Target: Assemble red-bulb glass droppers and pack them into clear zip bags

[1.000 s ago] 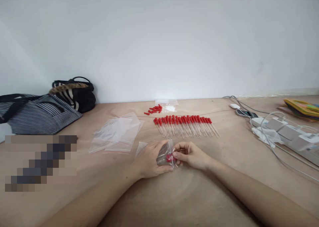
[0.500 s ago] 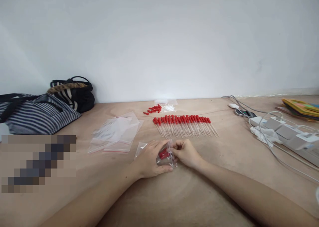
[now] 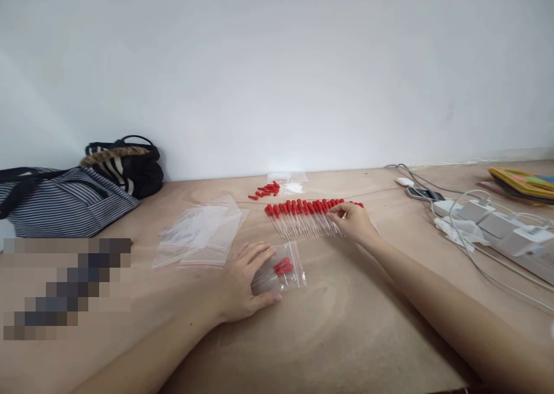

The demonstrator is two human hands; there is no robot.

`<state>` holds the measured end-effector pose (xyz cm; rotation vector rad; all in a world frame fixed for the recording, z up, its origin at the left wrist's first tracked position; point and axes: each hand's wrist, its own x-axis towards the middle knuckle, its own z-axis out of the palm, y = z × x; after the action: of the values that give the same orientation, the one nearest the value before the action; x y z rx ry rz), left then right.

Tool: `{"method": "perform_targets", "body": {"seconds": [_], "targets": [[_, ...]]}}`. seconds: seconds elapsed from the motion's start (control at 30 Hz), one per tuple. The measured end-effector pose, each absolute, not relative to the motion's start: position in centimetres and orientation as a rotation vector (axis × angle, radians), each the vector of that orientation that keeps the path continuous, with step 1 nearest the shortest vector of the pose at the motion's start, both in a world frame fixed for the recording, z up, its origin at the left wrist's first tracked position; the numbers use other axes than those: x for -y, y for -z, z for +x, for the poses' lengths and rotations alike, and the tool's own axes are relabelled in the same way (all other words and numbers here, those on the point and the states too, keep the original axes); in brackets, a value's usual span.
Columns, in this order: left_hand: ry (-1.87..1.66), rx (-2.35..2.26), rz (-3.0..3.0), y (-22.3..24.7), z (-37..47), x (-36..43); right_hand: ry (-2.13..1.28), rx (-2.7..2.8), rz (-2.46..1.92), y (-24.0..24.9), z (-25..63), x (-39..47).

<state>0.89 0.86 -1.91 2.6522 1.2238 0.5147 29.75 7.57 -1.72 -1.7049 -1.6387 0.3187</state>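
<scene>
In the head view, a clear zip bag (image 3: 298, 276) holding red-capped pieces (image 3: 283, 266) lies flat on the tabletop (image 3: 329, 336), under the spread left hand (image 3: 244, 281). The right hand (image 3: 352, 221), fingers curled, reaches the row of red-topped droppers (image 3: 298, 207); whether it grips one I cannot tell. Bare tabletop lies nearer the wearer; empty bags (image 3: 203, 229) sit left, chargers (image 3: 493, 226) and cables (image 3: 471, 258) right.

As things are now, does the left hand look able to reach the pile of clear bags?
Probably yes. The pile of clear bags lies close beyond the left hand, with nothing standing between. That hand touches the small bag, but seems free to lift off.
</scene>
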Motion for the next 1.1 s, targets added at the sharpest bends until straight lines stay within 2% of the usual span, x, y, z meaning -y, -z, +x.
{"method": "perform_targets", "body": {"seconds": [0.37, 0.6, 0.83, 0.97, 1.1], "targets": [[-0.421, -1.169, 2.557, 1.9, 1.4, -0.9, -0.321, 1.66, -2.14, 0.2, 26.0, -11.0], [-0.331, -1.199, 2.552, 1.2, 1.6, -0.6, -0.362, 1.631, -2.154, -0.4, 25.4, -11.7], [-0.279, -1.207, 2.56, 1.1, 1.8, -0.6, -0.558, 1.779, -1.79, -1.6, 26.2, -9.4], [-0.285, -1.205, 2.565, 1.2, 1.8, -0.6, -0.952, 1.592, -1.232, 0.1, 26.5, -6.1], [-0.279, -1.209, 2.562, 1.2, 1.8, -0.7, -1.087, 1.41, -1.066, 2.2, 26.2, -3.6]]}}
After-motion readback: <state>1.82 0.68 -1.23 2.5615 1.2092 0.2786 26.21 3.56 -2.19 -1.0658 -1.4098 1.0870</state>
